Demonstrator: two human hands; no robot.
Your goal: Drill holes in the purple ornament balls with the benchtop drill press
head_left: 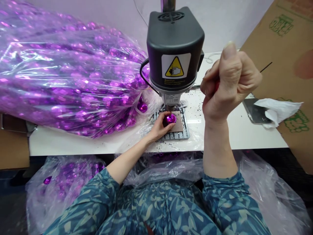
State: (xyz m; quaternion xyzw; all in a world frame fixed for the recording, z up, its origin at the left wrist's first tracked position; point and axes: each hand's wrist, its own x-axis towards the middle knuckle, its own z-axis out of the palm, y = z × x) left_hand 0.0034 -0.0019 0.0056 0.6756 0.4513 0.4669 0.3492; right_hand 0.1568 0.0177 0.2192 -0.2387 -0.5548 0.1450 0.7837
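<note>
A shiny purple faceted gem sits on a brown board beneath the spindle of a bench drill press. My left hand pinches the gem from the left side, thumb in front and fingers behind. Raised to the right of the machine, my right hand is closed around the drill press handle. Only a bit of the handle's red knob shows between the fingers. The board rests on the grey slotted base, and dark chips are scattered around it.
A large clear bag of purple gems covers the table's left side. Another bag hangs below the table edge. A phone and a white tissue lie at right, beside a cardboard box.
</note>
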